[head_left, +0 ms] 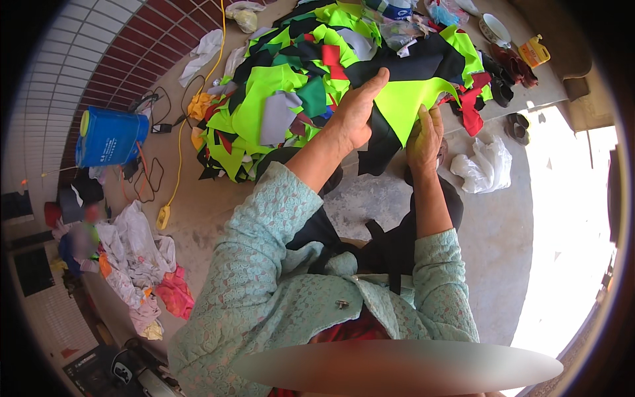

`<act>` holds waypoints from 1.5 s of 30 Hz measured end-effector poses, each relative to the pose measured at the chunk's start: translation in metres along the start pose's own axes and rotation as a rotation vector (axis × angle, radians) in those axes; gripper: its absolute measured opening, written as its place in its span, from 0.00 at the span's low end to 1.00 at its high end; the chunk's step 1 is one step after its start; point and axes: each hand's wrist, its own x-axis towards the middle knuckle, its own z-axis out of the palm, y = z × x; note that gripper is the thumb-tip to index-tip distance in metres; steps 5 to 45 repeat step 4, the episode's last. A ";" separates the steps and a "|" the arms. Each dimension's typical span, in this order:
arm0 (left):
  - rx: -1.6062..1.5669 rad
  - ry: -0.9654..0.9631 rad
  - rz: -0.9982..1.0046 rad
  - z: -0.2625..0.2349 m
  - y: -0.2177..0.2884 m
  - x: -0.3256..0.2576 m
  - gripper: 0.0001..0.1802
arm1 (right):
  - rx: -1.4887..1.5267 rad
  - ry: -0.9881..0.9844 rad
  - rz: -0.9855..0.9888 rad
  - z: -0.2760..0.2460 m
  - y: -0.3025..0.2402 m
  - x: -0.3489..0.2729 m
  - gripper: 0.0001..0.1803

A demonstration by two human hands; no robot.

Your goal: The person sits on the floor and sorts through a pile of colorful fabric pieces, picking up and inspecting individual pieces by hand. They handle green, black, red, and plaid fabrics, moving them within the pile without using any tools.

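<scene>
A neon yellow-green fabric piece is stretched out in front of me, tapering to a point at its lower end. My right hand pinches its right edge between thumb and fingers. At its left side, my left hand grips black fabric and the edge of the neon piece, thumb on top; its fingers are hidden under the cloth. Another black scrap hangs below. Beyond and left of my hands spreads a large heap of fabric scraps, mostly neon and black, with red, green and grey pieces.
A white plastic bag lies right of my right hand. Shoes, a yellow jug and a bowl stand farther right. On the left are a blue container, a yellow cable and piled clothes.
</scene>
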 end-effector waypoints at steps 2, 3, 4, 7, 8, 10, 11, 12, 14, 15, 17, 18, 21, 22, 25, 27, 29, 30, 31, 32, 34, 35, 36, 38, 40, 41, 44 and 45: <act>0.008 -0.004 -0.002 -0.001 0.000 0.000 0.24 | 0.051 -0.038 0.023 -0.001 -0.001 0.001 0.11; 0.012 -0.005 -0.002 -0.002 0.000 0.000 0.24 | 0.076 -0.057 0.035 -0.001 -0.001 0.002 0.12; 0.012 -0.005 -0.002 -0.002 0.000 0.000 0.24 | 0.141 -0.065 0.070 -0.004 -0.001 0.004 0.15; 0.012 -0.005 -0.002 -0.002 0.000 0.000 0.24 | 0.141 -0.065 0.070 -0.004 -0.001 0.004 0.15; 0.012 -0.005 -0.002 -0.002 0.000 0.000 0.24 | 0.141 -0.065 0.070 -0.004 -0.001 0.004 0.15; 0.012 -0.005 -0.002 -0.002 0.000 0.000 0.24 | 0.141 -0.065 0.070 -0.004 -0.001 0.004 0.15; 0.012 -0.005 -0.002 -0.002 0.000 0.000 0.24 | 0.141 -0.065 0.070 -0.004 -0.001 0.004 0.15; 0.012 -0.005 -0.002 -0.002 0.000 0.000 0.24 | 0.141 -0.065 0.070 -0.004 -0.001 0.004 0.15; 0.012 -0.005 -0.002 -0.002 0.000 0.000 0.24 | 0.141 -0.065 0.070 -0.004 -0.001 0.004 0.15; 0.012 -0.005 -0.002 -0.002 0.000 0.000 0.24 | 0.141 -0.065 0.070 -0.004 -0.001 0.004 0.15; 0.012 -0.005 -0.002 -0.002 0.000 0.000 0.24 | 0.141 -0.065 0.070 -0.004 -0.001 0.004 0.15; 0.012 -0.005 -0.002 -0.002 0.000 0.000 0.24 | 0.141 -0.065 0.070 -0.004 -0.001 0.004 0.15; 0.012 -0.005 -0.002 -0.002 0.000 0.000 0.24 | 0.141 -0.065 0.070 -0.004 -0.001 0.004 0.15; 0.012 -0.005 -0.002 -0.002 0.000 0.000 0.24 | 0.141 -0.065 0.070 -0.004 -0.001 0.004 0.15; 0.012 -0.005 -0.002 -0.002 0.000 0.000 0.24 | 0.141 -0.065 0.070 -0.004 -0.001 0.004 0.15; 0.012 -0.005 -0.002 -0.002 0.000 0.000 0.24 | 0.141 -0.065 0.070 -0.004 -0.001 0.004 0.15; 0.012 -0.005 -0.002 -0.002 0.000 0.000 0.24 | 0.141 -0.065 0.070 -0.004 -0.001 0.004 0.15; 0.012 -0.005 -0.002 -0.002 0.000 0.000 0.24 | 0.141 -0.065 0.070 -0.004 -0.001 0.004 0.15; 0.012 -0.005 -0.002 -0.002 0.000 0.000 0.24 | 0.141 -0.065 0.070 -0.004 -0.001 0.004 0.15; 0.012 -0.005 -0.002 -0.002 0.000 0.000 0.24 | 0.141 -0.065 0.070 -0.004 -0.001 0.004 0.15; 0.012 -0.005 -0.002 -0.002 0.000 0.000 0.24 | 0.141 -0.065 0.070 -0.004 -0.001 0.004 0.15; 0.012 -0.005 -0.002 -0.002 0.000 0.000 0.24 | 0.141 -0.065 0.070 -0.004 -0.001 0.004 0.15; 0.012 -0.005 -0.002 -0.002 0.000 0.000 0.24 | 0.141 -0.065 0.070 -0.004 -0.001 0.004 0.15; 0.012 -0.005 -0.002 -0.002 0.000 0.000 0.24 | 0.141 -0.065 0.070 -0.004 -0.001 0.004 0.15; 0.012 -0.005 -0.002 -0.002 0.000 0.000 0.24 | 0.141 -0.065 0.070 -0.004 -0.001 0.004 0.15; 0.012 -0.005 -0.002 -0.002 0.000 0.000 0.24 | 0.141 -0.065 0.070 -0.004 -0.001 0.004 0.15; 0.012 -0.005 -0.002 -0.002 0.000 0.000 0.24 | 0.141 -0.065 0.070 -0.004 -0.001 0.004 0.15; 0.012 -0.005 -0.002 -0.002 0.000 0.000 0.24 | 0.141 -0.065 0.070 -0.004 -0.001 0.004 0.15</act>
